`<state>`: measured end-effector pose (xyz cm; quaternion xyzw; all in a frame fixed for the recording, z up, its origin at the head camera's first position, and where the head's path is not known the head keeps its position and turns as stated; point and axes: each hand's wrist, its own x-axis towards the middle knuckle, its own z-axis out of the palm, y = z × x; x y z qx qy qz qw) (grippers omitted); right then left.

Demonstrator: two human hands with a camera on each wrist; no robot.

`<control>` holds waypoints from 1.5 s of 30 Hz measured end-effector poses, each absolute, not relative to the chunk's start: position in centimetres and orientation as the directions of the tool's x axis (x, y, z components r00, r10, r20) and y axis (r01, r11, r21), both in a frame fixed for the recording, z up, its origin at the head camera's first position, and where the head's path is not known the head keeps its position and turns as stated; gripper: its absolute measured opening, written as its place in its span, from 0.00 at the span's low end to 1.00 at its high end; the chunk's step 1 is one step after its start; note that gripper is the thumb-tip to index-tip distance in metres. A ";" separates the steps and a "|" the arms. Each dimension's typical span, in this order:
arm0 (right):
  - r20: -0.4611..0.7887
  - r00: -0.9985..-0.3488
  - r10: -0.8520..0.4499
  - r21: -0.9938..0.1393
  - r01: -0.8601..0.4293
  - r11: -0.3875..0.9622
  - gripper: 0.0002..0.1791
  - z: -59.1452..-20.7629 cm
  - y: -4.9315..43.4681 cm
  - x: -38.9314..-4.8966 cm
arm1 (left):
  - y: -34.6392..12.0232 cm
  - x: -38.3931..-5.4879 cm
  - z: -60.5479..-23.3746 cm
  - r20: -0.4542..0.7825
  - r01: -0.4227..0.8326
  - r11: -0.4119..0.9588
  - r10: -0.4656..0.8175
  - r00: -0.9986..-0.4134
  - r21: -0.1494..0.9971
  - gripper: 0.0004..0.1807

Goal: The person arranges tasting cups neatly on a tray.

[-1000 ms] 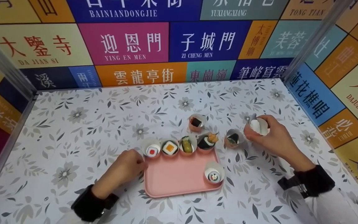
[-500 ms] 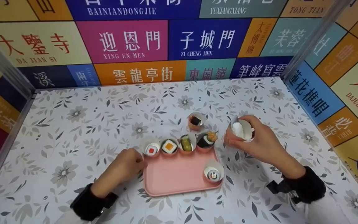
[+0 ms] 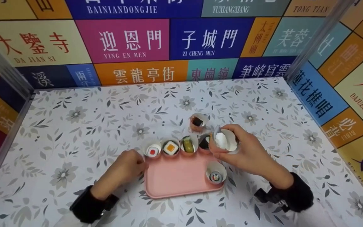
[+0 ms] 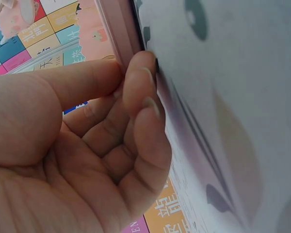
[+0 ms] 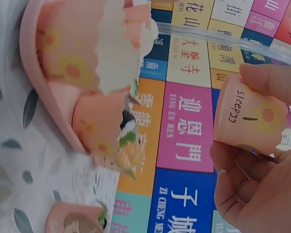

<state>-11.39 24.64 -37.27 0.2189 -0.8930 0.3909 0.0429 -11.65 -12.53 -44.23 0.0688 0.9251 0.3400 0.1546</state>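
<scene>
My left hand (image 3: 126,167) pinches the left rim of the pink tray (image 3: 176,178); the left wrist view shows its thumb and fingertips (image 4: 138,92) on the tray's edge (image 4: 119,31). In my right hand (image 3: 247,151) is a pink paper cup (image 3: 222,142) with something white inside, held raised over the tray's right end. The right wrist view shows that cup (image 5: 252,114) printed with "sleepy", between thumb and fingers. Along the tray's far side stand paper cups of toy sushi (image 3: 170,147), the rightmost (image 3: 204,142) partly hidden. Another cup (image 3: 216,173) stands at the near right corner.
Behind the tray, a paper cup with a dark-topped piece (image 3: 197,121) stands on the flower-patterned tablecloth (image 3: 106,116). Panels with large lettering (image 3: 124,41) wall off the back and sides of the table.
My right hand has carried the held cup leftward, from right of the tray to over its right end. It now blocks sight of a cup that stood beside the tray. My left hand has stayed put.
</scene>
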 end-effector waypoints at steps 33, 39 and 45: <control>0.161 -0.738 -0.656 -0.578 -0.609 0.543 0.34 -42.3 19.7 -11.2 | -12.6 -11.5 -44.2 -0.227 0.037 0.760 0.239 -0.944 0.649 0.29; 0.126 -0.724 -0.678 -0.559 -0.616 0.555 0.34 -43.0 19.6 -11.2 | -12.6 -11.5 -44.2 -0.218 0.043 0.754 0.244 -0.945 0.655 0.29; 0.060 -0.731 -0.680 -0.544 -0.595 0.591 0.35 -43.3 19.7 -11.2 | -12.6 -11.4 -44.1 -0.219 0.042 0.759 0.239 -0.946 0.650 0.30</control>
